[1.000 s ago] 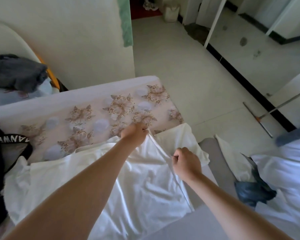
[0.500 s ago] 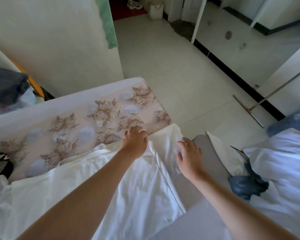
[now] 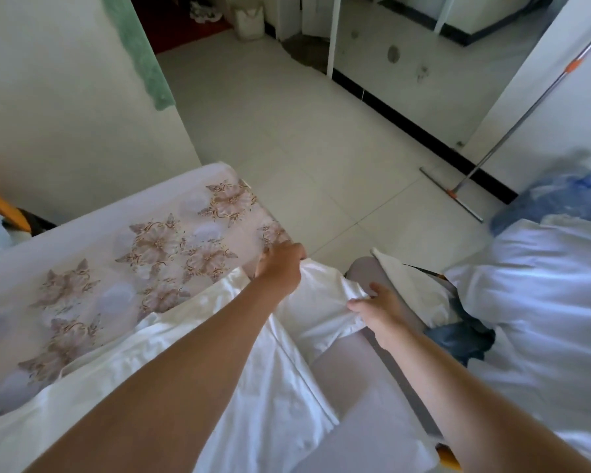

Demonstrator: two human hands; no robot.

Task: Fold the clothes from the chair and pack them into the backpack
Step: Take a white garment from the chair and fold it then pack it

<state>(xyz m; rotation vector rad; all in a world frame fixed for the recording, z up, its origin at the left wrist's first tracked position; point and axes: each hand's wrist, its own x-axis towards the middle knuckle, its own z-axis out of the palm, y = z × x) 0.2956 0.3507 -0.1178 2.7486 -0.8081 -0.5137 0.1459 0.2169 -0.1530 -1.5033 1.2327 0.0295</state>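
Fingers of the left hand (image 3: pixel 280 273) and right hand (image 3: pixel 377 310) pinch a sleeve of the white fabric shirt (image 3: pixel 253 370) near the floral-covered table (image 3: pixel 157 240) corner, likely to fold it inward

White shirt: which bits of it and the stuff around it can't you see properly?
Head view.
white shirt: left forearm covers its middle; bottom edge cuts it off.
left hand: fingertips curl out of sight.
blue bundle: blurred, can't tell what it is.
orange thing: cut off at the left edge.
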